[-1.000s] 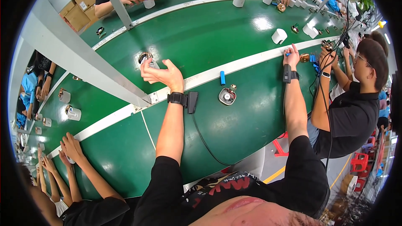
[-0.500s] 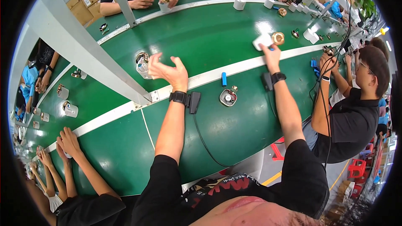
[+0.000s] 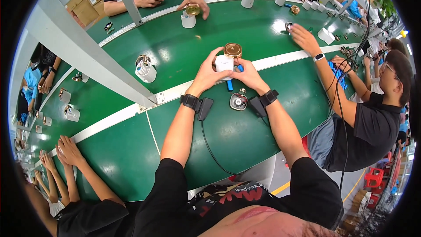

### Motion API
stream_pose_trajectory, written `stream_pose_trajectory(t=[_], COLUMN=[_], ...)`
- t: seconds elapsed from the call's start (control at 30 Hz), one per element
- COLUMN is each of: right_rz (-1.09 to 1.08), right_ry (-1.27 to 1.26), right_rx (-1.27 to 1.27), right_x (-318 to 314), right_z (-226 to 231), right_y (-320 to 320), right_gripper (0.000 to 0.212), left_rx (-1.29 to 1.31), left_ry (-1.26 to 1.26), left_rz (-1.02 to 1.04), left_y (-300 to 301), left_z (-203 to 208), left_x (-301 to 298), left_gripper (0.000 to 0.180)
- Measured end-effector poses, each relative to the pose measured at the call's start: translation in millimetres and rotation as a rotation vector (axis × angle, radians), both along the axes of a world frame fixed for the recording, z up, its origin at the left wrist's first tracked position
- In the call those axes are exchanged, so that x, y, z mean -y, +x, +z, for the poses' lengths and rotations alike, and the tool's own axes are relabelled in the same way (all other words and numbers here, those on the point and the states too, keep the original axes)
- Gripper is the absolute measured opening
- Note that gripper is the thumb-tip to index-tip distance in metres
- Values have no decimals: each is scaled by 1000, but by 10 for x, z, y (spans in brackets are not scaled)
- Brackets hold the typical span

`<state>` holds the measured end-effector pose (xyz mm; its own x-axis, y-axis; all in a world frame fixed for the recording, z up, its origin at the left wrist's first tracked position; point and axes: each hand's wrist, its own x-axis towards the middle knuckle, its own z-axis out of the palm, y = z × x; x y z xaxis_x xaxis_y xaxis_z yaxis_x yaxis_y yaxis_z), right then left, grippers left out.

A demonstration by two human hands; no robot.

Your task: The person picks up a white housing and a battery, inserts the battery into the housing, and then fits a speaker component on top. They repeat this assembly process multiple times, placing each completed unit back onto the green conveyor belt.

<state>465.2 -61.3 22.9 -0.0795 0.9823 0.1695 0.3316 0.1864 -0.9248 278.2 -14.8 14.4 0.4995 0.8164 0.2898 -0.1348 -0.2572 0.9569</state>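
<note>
Between my two hands, over the white rail of the green bench, is a white plastic housing. A gold-coloured square cap with rounded corners sits at its top, slightly tilted. My left hand grips the housing's left side, and my right hand closes on its right side. A blue piece shows by my right fingers; whether it is held or attached cannot be made out. Just below lies a blue cylinder. Nearer me, a round speaker-like part rests in a dark frame on the bench.
A white housing with exposed parts stands to the left, beside a grey metal post. Across the belt, a person's hand holds a gold cap over another housing. At right, a neighbour's hand reaches over the belt. Black cables hang there.
My right hand has brought the white housing and gold cap from the right to the middle. My left hand has moved right and closed on it. The right neighbour's arm has stretched out.
</note>
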Motion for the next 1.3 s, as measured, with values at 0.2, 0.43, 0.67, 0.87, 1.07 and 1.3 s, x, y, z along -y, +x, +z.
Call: stream_pose_trajectory(t=[0.2, 0.43, 0.67, 0.87, 1.07, 1.3], right_rz=[14, -128, -99, -144, -331, -346], right_ry=[-308, -160, -125, -70, 61, 180], right_rx=[-391, -1135, -957, -928, -586, -549], right_x=[-16, -31, -25, -26, 3, 6], right_z=[-20, 60, 24, -31, -36, -60], right_y=[271, 182, 188, 162, 150, 68], right_gripper=[38, 21, 8, 4, 8, 11], left_rx=[-86, 208, 65, 68, -133, -337], left_ry=[-73, -146, 98, -24, 169, 358], left_rz=[-48, 82, 155, 164, 291, 323], left_y=[-55, -77, -28, 17, 62, 59], left_z=[14, -1, -53, -128, 8, 46], left_x=[-44, -82, -113, -103, 6, 50], left_gripper=[68, 71, 72, 69, 74, 85])
